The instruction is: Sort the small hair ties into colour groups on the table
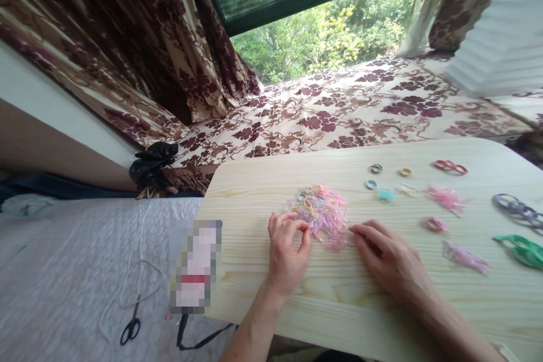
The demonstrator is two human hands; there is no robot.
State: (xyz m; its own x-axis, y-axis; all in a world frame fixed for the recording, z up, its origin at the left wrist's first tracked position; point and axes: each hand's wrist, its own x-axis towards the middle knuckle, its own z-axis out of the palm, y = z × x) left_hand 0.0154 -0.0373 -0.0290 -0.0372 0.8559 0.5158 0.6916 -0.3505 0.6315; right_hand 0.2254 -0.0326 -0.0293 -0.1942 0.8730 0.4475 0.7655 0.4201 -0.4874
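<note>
On the wooden board [254, 271], my left hand [285, 251] curls at the near edge of the band pile [323, 212], thumb and forefinger pressed together; whether they pinch a band I cannot tell. My right hand [388, 257] lies flat, fingers together, fingertips touching the pile. Sorted bands [446, 198] lie rightward; scissors [130, 328] far left.

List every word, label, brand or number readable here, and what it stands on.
None can be read.
The card at the wooden board's left edge is blurred out.
The small bands in the pile, between left hand and right hand, carry no print.
</note>
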